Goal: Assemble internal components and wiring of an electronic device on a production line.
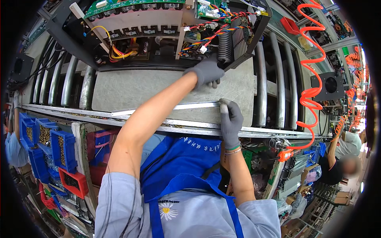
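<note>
My left hand (205, 73), in a grey glove, reaches across to the front edge of an opened black metal chassis (143, 65), just below a black coiled hose (224, 47). Some of its fingers bend downward; the rest are hidden against the chassis edge, so I cannot tell whether they grip anything. Near the bench edge, my right hand (231, 123), also gloved, pinches the right end of a long thin metal strip (198, 105). The strip lies crosswise over the grey board (158, 89), passing beneath my left forearm. Coloured wire bundles (214, 37) and green circuit boards (135, 8) fill the chassis.
Metal rollers (270, 79) flank the board on both sides. An orange coiled air hose (311, 95) hangs at the right, with an orange-handled tool (285, 154) below. Blue bins (62, 148) of screws and a red bin (73, 182) stand at lower left. Another person (337, 166) is far right.
</note>
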### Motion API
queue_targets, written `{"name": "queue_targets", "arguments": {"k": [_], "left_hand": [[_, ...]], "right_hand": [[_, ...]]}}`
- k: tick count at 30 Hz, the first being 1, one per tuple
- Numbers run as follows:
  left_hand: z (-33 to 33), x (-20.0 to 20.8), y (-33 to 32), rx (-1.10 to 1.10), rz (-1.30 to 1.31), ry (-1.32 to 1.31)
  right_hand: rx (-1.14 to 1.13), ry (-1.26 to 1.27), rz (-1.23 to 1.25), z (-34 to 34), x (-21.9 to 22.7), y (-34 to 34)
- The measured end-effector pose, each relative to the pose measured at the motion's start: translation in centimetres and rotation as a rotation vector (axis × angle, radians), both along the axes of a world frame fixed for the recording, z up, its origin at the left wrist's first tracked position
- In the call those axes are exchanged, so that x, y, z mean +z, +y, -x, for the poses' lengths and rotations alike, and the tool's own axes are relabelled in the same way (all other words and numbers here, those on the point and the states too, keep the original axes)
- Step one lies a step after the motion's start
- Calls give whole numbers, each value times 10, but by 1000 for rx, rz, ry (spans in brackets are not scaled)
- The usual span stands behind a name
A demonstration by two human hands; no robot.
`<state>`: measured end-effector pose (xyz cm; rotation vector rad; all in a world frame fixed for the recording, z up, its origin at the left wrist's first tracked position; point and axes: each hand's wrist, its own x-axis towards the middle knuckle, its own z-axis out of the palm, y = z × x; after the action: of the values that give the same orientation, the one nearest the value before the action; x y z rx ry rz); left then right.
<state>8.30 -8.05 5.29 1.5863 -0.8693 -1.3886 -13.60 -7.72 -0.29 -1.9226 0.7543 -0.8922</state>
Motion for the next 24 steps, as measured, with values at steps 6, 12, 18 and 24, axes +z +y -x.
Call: {"name": "queue_targets", "arguments": {"k": [6,12,18,24], "left_hand": [[15,-21,62,475,128,-271],[-16,-35,53,379,3,-1273],[-38,-34,29,325,-20,-1456],[-41,-35,29,155,99,-1587]], "right_hand": [[3,7,48,1,2,-2],[33,33,57,-9,7,-3],[26,34,88,-10,10,-2],[38,28,64,-9,10,-2]]}}
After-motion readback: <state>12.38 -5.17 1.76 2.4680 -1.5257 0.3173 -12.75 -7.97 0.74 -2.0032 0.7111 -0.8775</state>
